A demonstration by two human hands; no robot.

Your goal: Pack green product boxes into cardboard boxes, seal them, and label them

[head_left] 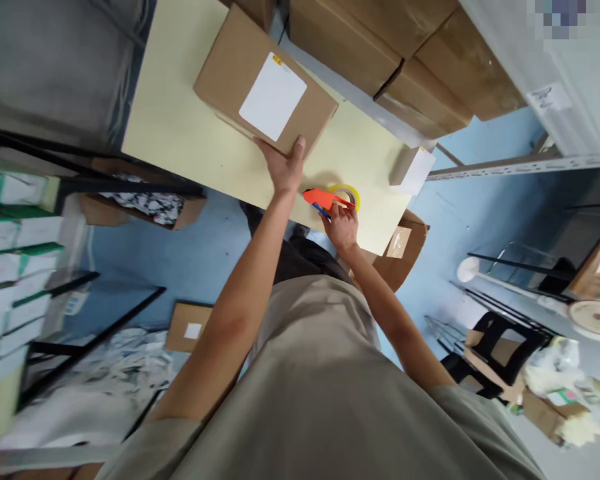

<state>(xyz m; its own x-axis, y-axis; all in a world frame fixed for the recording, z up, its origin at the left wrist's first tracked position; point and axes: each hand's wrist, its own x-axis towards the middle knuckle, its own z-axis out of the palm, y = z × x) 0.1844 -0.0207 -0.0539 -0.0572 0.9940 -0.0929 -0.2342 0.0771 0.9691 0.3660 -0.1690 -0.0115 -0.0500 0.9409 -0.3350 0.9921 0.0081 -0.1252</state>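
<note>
Gripped only at six o'clock by your half-open left hand [284,172], the brown cardboard box [230,63] could pivot; your right hand [344,231] curls round an orange plastic tape dispenser [320,198].

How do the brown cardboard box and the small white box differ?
The brown cardboard box looks much larger than the small white box. The left grip holds the brown cardboard box at an edge; neither grip touches the small white box. Both are box-shaped.

Bare tabletop [370,143] opens between the labelled carton [230,63] and white box [414,169]; stacked cartons [350,40] block the far side.
</note>
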